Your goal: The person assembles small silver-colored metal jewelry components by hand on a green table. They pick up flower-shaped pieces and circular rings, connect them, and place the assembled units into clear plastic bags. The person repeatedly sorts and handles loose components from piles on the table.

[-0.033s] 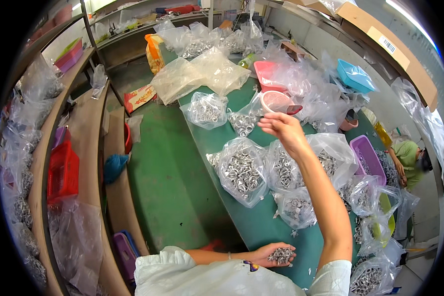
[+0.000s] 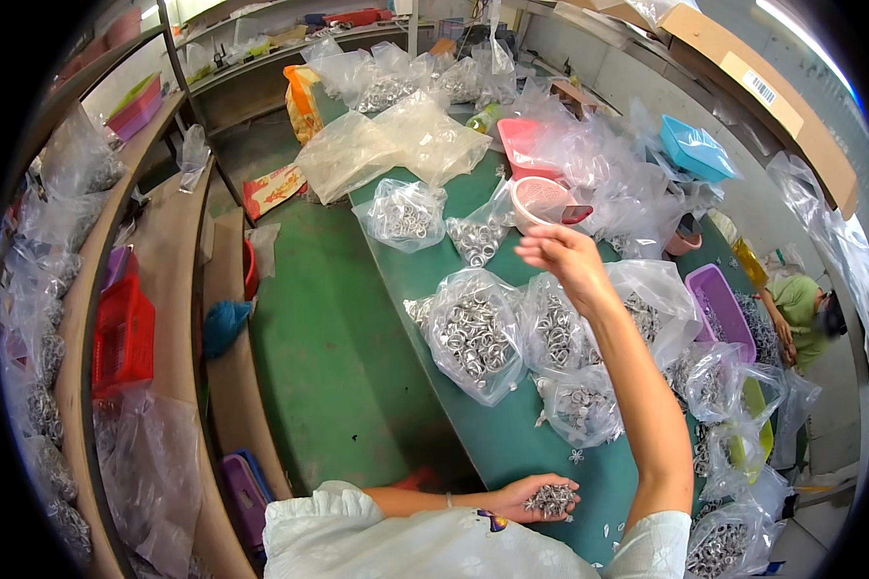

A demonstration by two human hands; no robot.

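Observation:
Low at the front edge of the table, my left hand (image 2: 514,499) is cupped around a heap of small silvery metal pieces (image 2: 551,500). My right hand (image 2: 565,262) reaches out above the table, just on the near side of a round pink basket (image 2: 541,200). Its fingers are drawn together; whatever may be between them is too small to make out. A clear bag of silvery rings (image 2: 476,241) lies to the left of those fingers. Nearer, below the right hand, sit an open bag of metal rings (image 2: 473,333) and a bag of flat silvery pieces (image 2: 581,405).
Past the right forearm are a purple tray (image 2: 720,314) and more filled bags (image 2: 719,540). A flower-shaped piece (image 2: 576,455) lies on the green table (image 2: 497,439). Shelves with a red basket (image 2: 124,333) stand left. A person in green (image 2: 797,314) sits at far right.
My right hand has shifted slightly to the right and toward me. My left hand and its metal pieces stay where they were.

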